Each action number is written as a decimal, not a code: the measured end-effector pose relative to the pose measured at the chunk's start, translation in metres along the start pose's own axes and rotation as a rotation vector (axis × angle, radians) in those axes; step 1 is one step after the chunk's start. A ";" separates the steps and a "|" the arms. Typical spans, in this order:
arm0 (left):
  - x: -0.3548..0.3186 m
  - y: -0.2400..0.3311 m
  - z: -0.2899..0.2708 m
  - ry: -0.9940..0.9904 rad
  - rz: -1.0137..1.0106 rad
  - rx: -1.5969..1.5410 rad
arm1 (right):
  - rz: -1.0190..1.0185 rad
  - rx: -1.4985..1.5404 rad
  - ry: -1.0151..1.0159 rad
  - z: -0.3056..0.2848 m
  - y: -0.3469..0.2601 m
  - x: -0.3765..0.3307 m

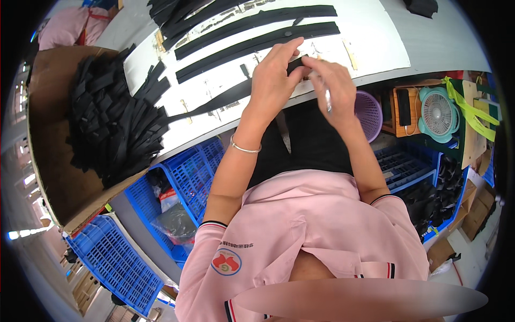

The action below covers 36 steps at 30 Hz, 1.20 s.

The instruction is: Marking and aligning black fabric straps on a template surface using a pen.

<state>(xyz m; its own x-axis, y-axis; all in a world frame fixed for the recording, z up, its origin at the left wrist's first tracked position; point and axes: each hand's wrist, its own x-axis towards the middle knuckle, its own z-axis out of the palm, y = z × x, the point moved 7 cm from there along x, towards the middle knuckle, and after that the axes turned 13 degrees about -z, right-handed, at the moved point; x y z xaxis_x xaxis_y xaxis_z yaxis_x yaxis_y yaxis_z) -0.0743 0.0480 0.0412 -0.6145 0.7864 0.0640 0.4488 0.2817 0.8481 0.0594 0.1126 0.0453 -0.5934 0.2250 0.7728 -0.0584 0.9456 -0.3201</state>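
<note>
My left hand (273, 75) pinches the end of a long black strap (214, 102) that trails left across the white table (375, 43). My right hand (335, 88) is closed beside it on a thin pale pen-like tool (328, 100) and touches the same strap end. Both hands meet over the table's near edge. A silver bangle (245, 148) circles my left wrist. Two more long black straps (257, 37) lie flat just beyond my hands.
A cardboard box (59, 182) heaped with black straps (115, 123) stands at the left. Blue plastic crates (182, 177) sit under the table, more at the right (407, 166). A purple basket (369, 110), a teal fan (439, 114) and a dark phone (404, 107) are at right.
</note>
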 end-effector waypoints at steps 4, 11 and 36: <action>0.002 -0.003 0.004 0.016 0.016 0.033 | -0.041 -0.064 -0.093 0.006 -0.012 -0.017; -0.046 -0.017 -0.032 0.222 0.145 0.297 | -0.002 -0.297 -0.155 -0.015 0.013 -0.031; -0.134 -0.080 -0.112 0.455 -0.171 0.480 | 0.150 -0.220 -0.070 -0.022 0.003 0.008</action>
<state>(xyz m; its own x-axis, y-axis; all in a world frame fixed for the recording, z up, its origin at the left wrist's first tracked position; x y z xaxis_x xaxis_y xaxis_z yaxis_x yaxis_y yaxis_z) -0.1005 -0.1417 0.0232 -0.8669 0.4291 0.2535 0.4945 0.6770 0.5451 0.0722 0.1220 0.0625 -0.6368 0.3567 0.6836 0.2055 0.9330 -0.2954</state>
